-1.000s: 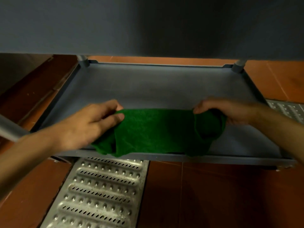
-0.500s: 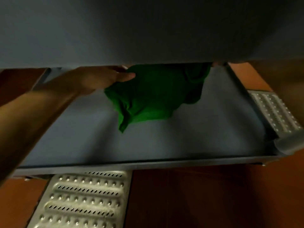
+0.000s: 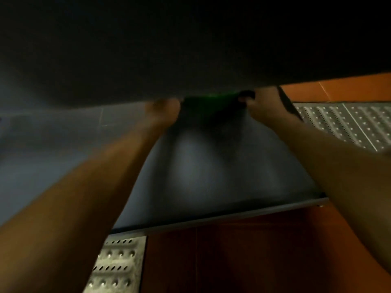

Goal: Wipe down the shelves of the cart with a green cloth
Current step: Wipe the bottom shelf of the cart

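Observation:
The green cloth (image 3: 209,102) is stretched across the far back of the cart's grey lower shelf (image 3: 201,176), and the dark upper shelf (image 3: 169,49) hides most of it. My left hand (image 3: 164,111) holds the cloth's left end; the picture is blurred and the fingertips are out of sight. My right hand (image 3: 264,104) grips the right end close to the shelf's back right corner. Both forearms reach in over the shelf's front rim.
The upper shelf fills the top half of the view, low over my hands. A perforated metal floor grate (image 3: 118,267) lies in front of the cart, and another grate (image 3: 338,123) lies to the right. Orange-brown floor tiles (image 3: 232,261) surround them.
Both hands have pushed the cloth from the shelf's front edge to its far back. The view has dipped lower and closer, and the upper shelf now covers more of it.

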Motion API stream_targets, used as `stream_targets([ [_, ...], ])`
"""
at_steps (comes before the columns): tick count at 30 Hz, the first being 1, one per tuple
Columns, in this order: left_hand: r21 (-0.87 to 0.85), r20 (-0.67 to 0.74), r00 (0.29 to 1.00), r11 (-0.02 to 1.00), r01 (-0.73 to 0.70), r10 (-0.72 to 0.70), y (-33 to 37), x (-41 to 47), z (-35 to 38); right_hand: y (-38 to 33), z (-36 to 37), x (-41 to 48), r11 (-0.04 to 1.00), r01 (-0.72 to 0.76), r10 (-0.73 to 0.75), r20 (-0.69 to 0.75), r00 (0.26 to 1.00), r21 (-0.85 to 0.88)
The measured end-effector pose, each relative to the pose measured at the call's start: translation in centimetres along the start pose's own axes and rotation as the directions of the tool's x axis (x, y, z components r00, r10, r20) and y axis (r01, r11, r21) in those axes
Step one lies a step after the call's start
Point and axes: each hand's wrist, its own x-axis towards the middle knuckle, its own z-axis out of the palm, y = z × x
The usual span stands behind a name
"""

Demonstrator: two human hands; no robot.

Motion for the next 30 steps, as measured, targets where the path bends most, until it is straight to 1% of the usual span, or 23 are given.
stream_targets([
  [2,0.023,0.111,0.993,0.998,-0.051,0.048,0.2,-1.6,1.7,0.7,1.2,-1.9,0.999,0.0,-0.002,0.046,0.999,0.033],
  [3,0.059,0.166,0.985,0.996,-0.065,0.054,0.1,-2.9,2.5,1.3,2.0,-2.9,1.0,-0.009,0.008,0.057,0.998,0.018],
  [4,0.061,0.174,0.983,0.996,-0.07,0.058,-0.2,-4.0,3.3,1.5,2.5,-3.5,1.0,-0.013,0.014,0.057,0.998,-0.012],
  [7,0.037,0.127,0.991,0.998,-0.046,0.041,-0.8,-4.7,3.7,1.9,2.3,-3.2,1.0,0.006,-0.004,0.062,0.998,-0.028],
  [10,0.034,0.165,0.986,0.999,-0.038,0.032,-0.5,-4.8,3.3,2.0,1.6,-3.5,0.998,0.035,-0.029,0.115,0.993,-0.052],
  [15,0.03,0.205,0.978,0.999,-0.037,0.03,-0.4,-6.3,2.4,1.9,0.3,-4.7,0.998,0.031,-0.021,0.177,0.984,-0.053],
  [22,-0.004,0.275,0.961,0.999,-0.034,0.034,-0.4,-7.8,0.8,1.2,-1.2,-6.4,0.987,0.066,-0.023,0.279,0.96,-0.144],
  [30,-0.066,0.27,0.962,0.998,-0.026,0.043,-0.8,-10.9,0.0,0.1,-2.6,-10.0,0.98,0.095,-0.027,0.35,0.936,-0.176],
])
